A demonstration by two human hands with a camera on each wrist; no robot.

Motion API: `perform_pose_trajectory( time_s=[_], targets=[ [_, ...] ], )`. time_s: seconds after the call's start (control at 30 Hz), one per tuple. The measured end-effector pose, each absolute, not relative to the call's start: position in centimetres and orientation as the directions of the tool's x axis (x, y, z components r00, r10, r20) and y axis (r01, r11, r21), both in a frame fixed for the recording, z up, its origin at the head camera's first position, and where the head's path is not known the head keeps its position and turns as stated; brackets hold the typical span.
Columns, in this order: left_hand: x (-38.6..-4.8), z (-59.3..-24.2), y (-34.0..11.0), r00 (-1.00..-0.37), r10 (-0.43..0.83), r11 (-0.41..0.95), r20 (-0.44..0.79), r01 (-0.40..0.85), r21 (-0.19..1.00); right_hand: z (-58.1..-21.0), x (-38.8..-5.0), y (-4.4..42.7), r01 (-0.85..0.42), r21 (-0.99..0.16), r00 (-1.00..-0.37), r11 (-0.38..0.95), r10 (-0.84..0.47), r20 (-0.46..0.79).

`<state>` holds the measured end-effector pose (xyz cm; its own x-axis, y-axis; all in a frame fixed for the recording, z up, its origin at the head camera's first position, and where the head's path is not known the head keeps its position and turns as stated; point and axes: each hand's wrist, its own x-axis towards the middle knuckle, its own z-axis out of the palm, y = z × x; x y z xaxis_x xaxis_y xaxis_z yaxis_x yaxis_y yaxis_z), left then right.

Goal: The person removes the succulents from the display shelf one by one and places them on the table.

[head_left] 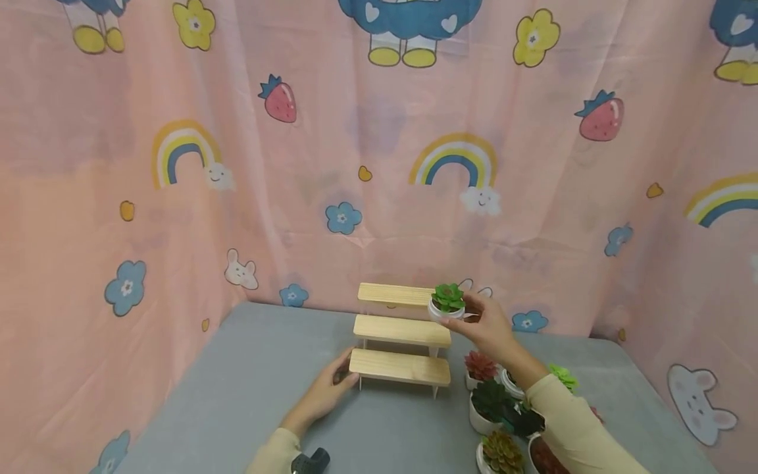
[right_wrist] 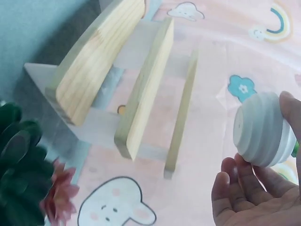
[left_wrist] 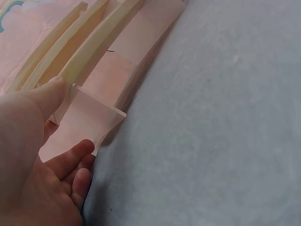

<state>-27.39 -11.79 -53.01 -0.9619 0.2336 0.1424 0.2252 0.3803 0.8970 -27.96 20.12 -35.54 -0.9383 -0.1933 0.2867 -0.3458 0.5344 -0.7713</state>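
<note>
A three-tier stand with pale wooden boards and clear side panels stands on the grey table. My left hand holds its left end, the thumb on the lowest board's end and the other fingers by the clear panel. In my right hand is a potted succulent, green in a ribbed white pot. The thumb and fingers grip the pot's sides, above the right end of the top board. In the right wrist view the pot is apart from the boards.
Several potted succulents crowd the table right of the stand, among them a red one, a dark green one and a brownish-green one. My right forearm covers some. Behind the table hangs a pink printed curtain.
</note>
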Motion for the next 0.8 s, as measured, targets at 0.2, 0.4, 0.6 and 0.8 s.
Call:
perform_pose_trajectory(
  time_s=[0.2, 0.4, 0.6, 0.8],
  targets=[
    [-27.7, -53.2, -12.0, -0.963, 0.234, 0.394, 0.133, 0.219, 0.893, -35.5, -26.0, 22.0, -0.367, -0.754, -0.930, 0.545, -0.210, 0.301],
    [-27.7, -53.0, -12.1, -0.962, 0.237, 0.380, 0.138, 0.223, 0.898, -35.1, -24.1, 24.0, -0.284, -0.733, -0.959, 0.618, -0.183, 0.216],
    [-27.6, -52.9, -12.1, -0.960, 0.243, 0.388, 0.140, 0.229, 0.893, -35.2, -22.3, 26.3, -0.226, -0.736, -0.974, 0.638, -0.159, 0.162],
    [-27.5, -52.9, -12.0, -0.958, 0.250, 0.382, 0.143, 0.233, 0.894, -36.1, -21.1, 28.2, -0.182, -0.746, -0.983, 0.641, -0.107, 0.148]
  ],
)
